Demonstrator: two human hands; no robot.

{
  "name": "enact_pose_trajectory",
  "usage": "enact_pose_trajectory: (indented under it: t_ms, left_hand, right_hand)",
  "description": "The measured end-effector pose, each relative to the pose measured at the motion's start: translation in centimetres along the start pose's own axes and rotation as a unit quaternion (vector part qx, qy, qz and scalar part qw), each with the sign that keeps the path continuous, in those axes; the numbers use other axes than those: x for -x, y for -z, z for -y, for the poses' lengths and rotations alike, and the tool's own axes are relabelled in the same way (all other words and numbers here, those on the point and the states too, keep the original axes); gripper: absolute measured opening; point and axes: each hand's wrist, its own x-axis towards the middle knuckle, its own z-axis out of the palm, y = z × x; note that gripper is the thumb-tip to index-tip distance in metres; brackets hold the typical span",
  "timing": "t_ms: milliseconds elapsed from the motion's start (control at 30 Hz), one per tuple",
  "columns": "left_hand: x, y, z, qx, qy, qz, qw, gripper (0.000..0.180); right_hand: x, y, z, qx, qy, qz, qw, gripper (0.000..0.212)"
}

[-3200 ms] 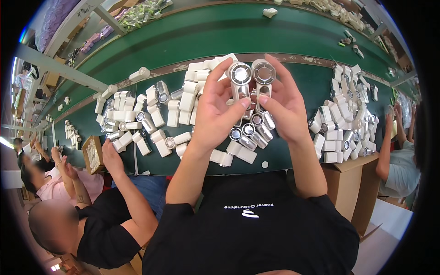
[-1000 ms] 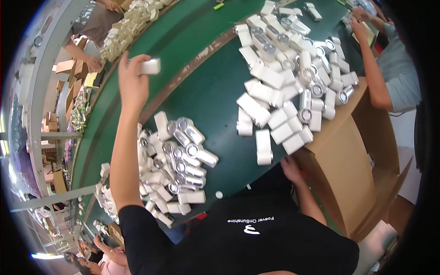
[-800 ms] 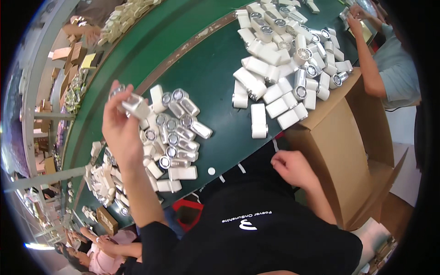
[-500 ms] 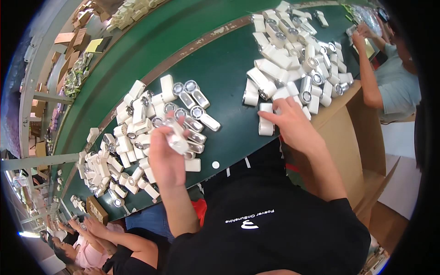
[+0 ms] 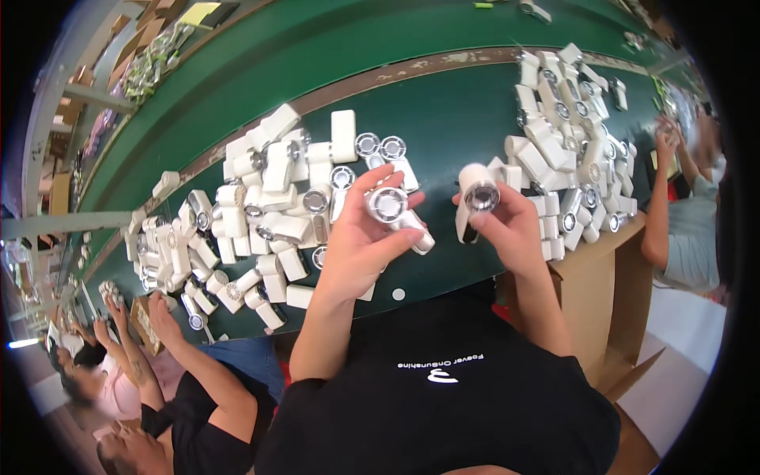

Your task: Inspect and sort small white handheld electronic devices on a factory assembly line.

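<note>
In my left hand [image 5: 355, 247] is a small white handheld fan [image 5: 387, 205] with a silver-rimmed round face turned up; its short body slants down toward the right, past my thumb. My right hand [image 5: 518, 229] grips another white handheld fan [image 5: 478, 186], whose round end with a dark centre points toward me. The two fans are held apart above the green table. Behind and left of my left hand lies a loose heap of similar white fans [image 5: 279, 170]. To the right of my right hand is a second heap of white fans [image 5: 546, 158].
A green work table [image 5: 443, 103] stretches across, with a worn raised strip [image 5: 396, 73] behind. A small white disc [image 5: 398, 294] lies near the front edge. An open cardboard box [image 5: 586, 293] stands at my right. Co-workers' arms reach in at far left and far right.
My right hand has lifted a fan off the table beside the right heap and brought it closer to my left. The fan in my left hand now shows its round face. The view has shifted.
</note>
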Motion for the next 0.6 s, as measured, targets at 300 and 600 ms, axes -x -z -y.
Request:
enact_pose_trajectory:
  t_ms: [300, 600]
  left_hand:
    - [-1.7, 0.5, -1.5, -0.036, -0.03, -0.075, 0.996, 0.094]
    - [-2.4, 0.7, -2.5, -0.042, -0.028, -0.053, 0.997, 0.08]
  right_hand:
    - [-5.4, -4.6, 0.3, -0.101, -0.035, 0.071, 0.992, 0.068]
    - [-6.9, -5.0, 0.8, -0.121, -0.044, 0.134, 0.983, 0.083]
